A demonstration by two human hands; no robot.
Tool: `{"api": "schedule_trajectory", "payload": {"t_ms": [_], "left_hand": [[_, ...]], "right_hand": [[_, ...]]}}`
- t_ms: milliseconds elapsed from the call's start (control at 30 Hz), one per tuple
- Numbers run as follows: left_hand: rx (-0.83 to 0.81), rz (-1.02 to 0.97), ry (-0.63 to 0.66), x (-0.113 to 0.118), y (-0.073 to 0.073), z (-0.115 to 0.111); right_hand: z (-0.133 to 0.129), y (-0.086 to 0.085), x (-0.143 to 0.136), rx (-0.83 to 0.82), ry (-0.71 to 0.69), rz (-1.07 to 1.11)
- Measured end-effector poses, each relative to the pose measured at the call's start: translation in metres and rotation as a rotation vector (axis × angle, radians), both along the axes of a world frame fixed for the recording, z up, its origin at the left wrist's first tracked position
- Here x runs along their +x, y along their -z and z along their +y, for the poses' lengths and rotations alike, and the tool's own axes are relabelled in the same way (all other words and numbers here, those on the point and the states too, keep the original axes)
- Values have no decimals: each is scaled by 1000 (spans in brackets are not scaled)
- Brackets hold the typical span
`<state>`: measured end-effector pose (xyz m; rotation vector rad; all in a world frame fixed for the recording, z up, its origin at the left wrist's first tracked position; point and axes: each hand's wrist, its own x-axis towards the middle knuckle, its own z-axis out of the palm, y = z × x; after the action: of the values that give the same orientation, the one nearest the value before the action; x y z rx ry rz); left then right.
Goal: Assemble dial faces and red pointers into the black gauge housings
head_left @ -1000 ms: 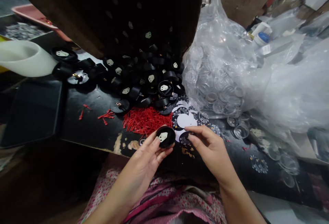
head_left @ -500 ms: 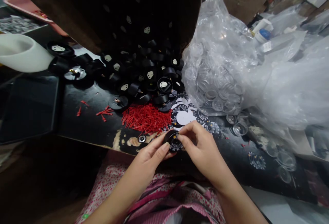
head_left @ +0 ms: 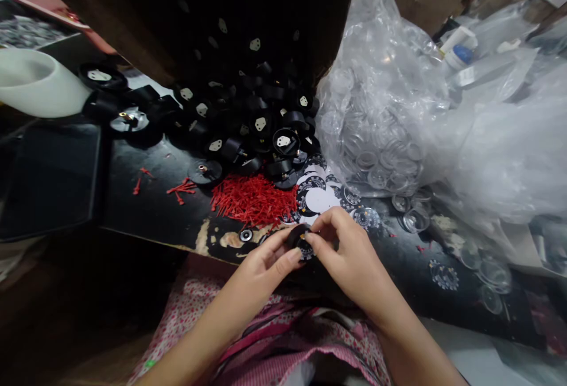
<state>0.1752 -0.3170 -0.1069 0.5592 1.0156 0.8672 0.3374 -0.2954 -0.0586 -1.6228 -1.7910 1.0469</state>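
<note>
Just in front of the table's near edge, my left hand grips a black round pressure gauge by its rim, thumb on the near side. Its dark dial with pale markings faces up. My right hand is closed, with thumb and fingertips pinched together over the right part of the dial; whatever lies between them is too small to make out. Beyond my hands are a heap of red pointers and a pile of printed dial discs, some lying white side up.
Many black gauge housings spill from a dark box behind the pointers. At right stands a plastic bag of clear round covers. A white container and a black tray are at left. Loose dials lie on the right.
The gauge has shifted slightly right and tilted a little in my left hand, with the left thumb now further over it. My right hand keeps its pinch at the dial.
</note>
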Motion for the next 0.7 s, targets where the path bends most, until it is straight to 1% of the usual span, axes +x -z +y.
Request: {"api": "schedule_trajectory", "payload": {"t_ms": [67, 167, 233, 333, 400, 467, 533, 567, 633, 700], "left_hand": [[2, -4, 1, 1, 0, -2], [41, 34, 38, 1, 1, -8], [97, 90, 45, -3, 2, -12], [136, 154, -9, -13, 4, -15], [101, 167, -83, -20, 6, -14], [51, 135, -186, -25, 4, -11], [20, 57, -287, -27, 1, -7], [10, 13, -327, -27, -2, -4], [-9, -56, -383, -27, -7, -1], [-31, -85, -407, -27, -10, 2]], "right_hand": [[-5, 3, 0, -46, -9, 19], [-17, 6, 1, -112, -70, 95], [-23, 6, 2, -106, -95, 114], [-19, 5, 1, -59, -166, 103], [-7, 5, -4, 7, -204, -7], [8, 8, -13, 104, -204, -259], [23, 12, -24, 188, -207, -535], [29, 14, -30, 213, -221, -635], [36, 16, -39, 241, -261, -737], [39, 17, -42, 237, -287, -768]]}}
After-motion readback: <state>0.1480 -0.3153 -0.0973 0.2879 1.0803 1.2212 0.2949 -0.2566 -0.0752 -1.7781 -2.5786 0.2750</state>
